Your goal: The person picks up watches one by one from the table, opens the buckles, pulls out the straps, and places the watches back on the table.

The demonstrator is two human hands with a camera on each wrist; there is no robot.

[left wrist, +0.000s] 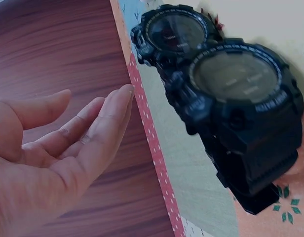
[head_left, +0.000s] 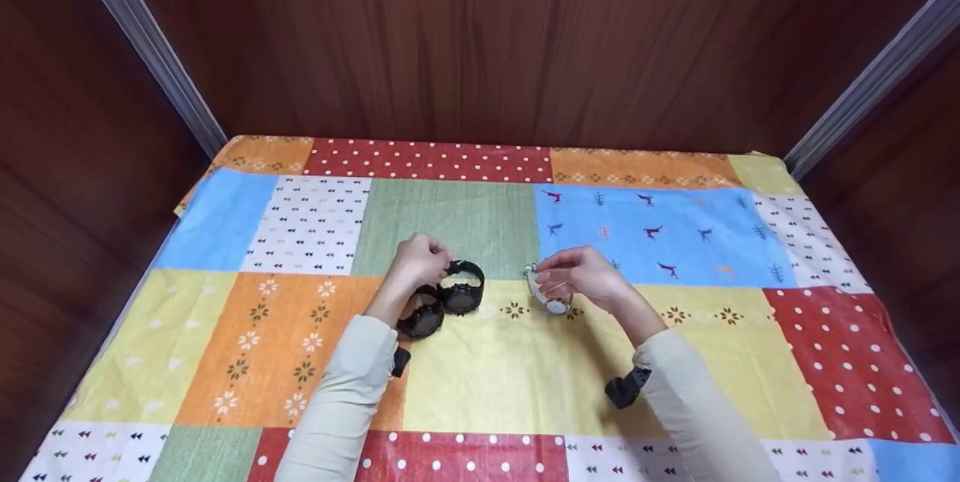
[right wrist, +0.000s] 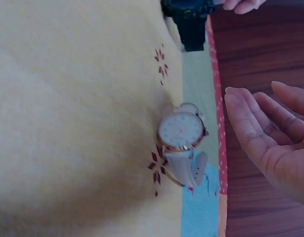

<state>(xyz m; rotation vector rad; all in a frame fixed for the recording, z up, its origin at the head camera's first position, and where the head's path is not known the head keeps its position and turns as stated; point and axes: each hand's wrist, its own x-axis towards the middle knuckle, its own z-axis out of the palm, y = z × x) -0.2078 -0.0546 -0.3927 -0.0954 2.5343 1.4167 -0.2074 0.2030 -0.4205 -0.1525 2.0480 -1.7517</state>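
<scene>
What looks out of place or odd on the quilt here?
Nothing looks damaged or spilled. Two black watches sit pressed together by the left hand, and a white watch lies on its side near the right hand, strap curled. The wrist views show both hands open.

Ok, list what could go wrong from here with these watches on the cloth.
1. The two chunky black digital watches stand touching each other; nudging one with the left hand would probably shift or tip the other.
2. The small white-strapped round watch stands on its curled strap, so a brush from the right hand might knock it over.
3. Dragging any watch may bunch the patchwork tablecloth.
</scene>
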